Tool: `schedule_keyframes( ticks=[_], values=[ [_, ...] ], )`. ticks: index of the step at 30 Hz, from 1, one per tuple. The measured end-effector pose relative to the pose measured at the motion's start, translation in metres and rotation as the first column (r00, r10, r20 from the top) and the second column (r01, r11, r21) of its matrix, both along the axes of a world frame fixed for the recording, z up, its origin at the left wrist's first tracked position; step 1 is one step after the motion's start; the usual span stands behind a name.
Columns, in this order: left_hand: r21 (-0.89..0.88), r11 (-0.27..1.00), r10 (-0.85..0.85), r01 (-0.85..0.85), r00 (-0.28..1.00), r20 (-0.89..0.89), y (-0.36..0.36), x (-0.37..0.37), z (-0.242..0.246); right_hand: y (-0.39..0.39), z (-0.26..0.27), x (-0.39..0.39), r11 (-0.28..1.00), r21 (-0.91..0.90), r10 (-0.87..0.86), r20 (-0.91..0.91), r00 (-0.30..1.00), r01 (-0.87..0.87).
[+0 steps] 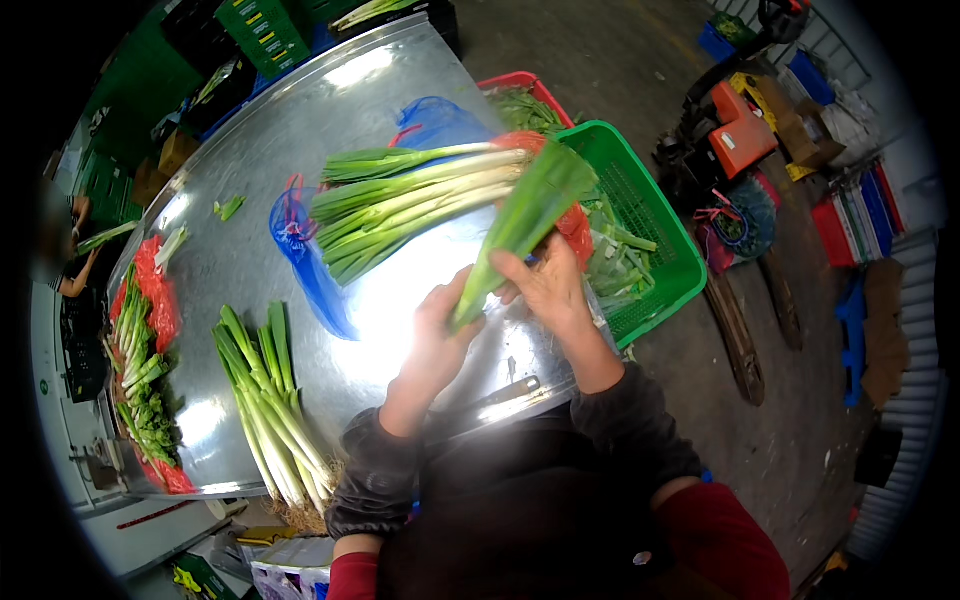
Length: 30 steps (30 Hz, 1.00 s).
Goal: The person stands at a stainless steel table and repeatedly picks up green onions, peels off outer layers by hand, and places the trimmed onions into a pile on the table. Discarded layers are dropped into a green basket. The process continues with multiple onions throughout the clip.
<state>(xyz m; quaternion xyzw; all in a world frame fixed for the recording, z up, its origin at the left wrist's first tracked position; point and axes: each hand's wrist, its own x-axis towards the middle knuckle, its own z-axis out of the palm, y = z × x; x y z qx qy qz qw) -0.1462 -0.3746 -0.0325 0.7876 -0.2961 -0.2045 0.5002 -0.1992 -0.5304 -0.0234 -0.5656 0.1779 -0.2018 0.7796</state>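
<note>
A leek (517, 217), its broad green leaves pointing away from me and toward the right, is held in both hands above the metal table (247, 187). My left hand (439, 330) grips its narrow lower end. Around its middle closes my right hand (551, 285), thumb on top. Beyond them lies a pile of leeks (420, 195), white ends to the right, partly on blue netting (300, 255). To the left rests a bunch of leeks with roots (277, 405), root ends over the near edge. A knife (517, 390) lies near my waist.
Right of the table stands a green basket (667, 292) holding leaf scraps, with a red crate (532, 82) behind it. Leafy vegetables on red plastic (169, 300) lie at the far left. Another person's arm (75, 283) shows there. A pallet jack (739, 135) stands on the floor.
</note>
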Motion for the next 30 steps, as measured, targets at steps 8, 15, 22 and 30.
schedule_keyframes(
  ticks=[8, 15, 22, 30],
  values=[
    [-0.019, 1.0, 0.013, -0.022, 0.925, -0.38, -0.005, -0.003, -0.003, 0.016, -0.004, -0.002, 0.96, -0.097, -0.254, 0.099, 0.962, 0.263],
    [-0.229, 0.971, -0.124, -0.066, 0.68, -0.723, 0.002, 0.001, 0.002, 0.007, -0.004, -0.019, 0.936, -0.352, 0.053, 0.117, 0.992, -0.009],
    [-0.22, 0.973, -0.115, -0.07, 0.679, -0.725, -0.001, -0.002, 0.0, -0.005, -0.004, -0.022, 0.83, -0.556, 0.071, 0.026, 0.997, -0.045],
    [-0.291, 0.923, -0.182, -0.25, 0.383, -0.906, 0.001, -0.008, -0.016, -0.009, -0.026, -0.014, 0.434, -0.85, 0.174, 0.404, 0.898, 0.298]
  ],
)
